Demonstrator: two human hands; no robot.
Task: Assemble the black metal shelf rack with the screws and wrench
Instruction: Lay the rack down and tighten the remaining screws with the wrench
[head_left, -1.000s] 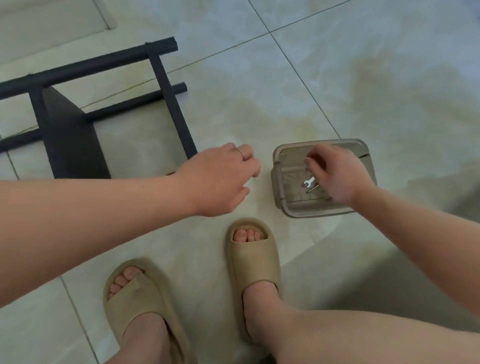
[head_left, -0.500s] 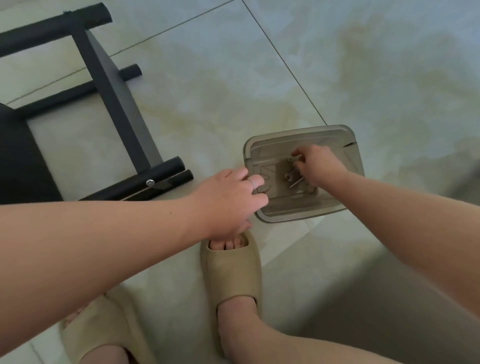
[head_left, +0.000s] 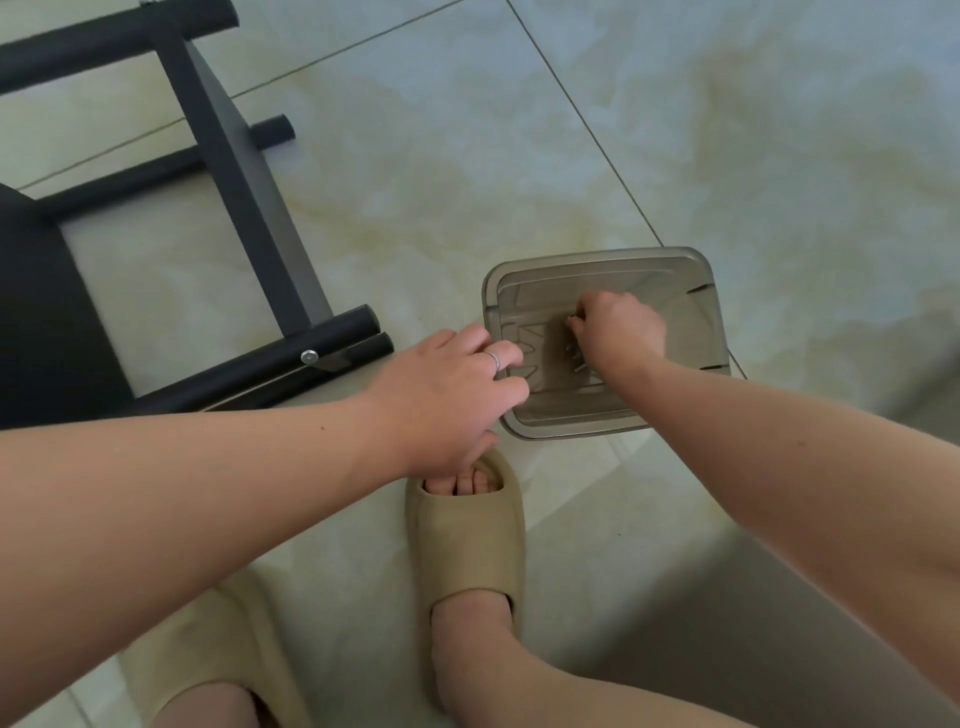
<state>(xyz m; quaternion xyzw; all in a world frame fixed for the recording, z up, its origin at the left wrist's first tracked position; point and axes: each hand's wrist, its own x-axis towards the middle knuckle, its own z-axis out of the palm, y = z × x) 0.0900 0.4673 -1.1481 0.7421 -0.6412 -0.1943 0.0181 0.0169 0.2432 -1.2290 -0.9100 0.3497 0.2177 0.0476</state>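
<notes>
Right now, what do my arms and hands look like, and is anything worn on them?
Both forearms are bare, with no sleeves, watch or bracelet in view. The left hand wears a thin silver ring on one finger. The right hand shows no jewellery.

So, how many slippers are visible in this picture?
2. One beige slipper, worn, is just below the left hand; the second slipper is at the lower left, partly behind the left forearm.

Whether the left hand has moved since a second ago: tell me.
Yes. The left hand moved rightward to the tray; earlier, floor showed between them.
</notes>
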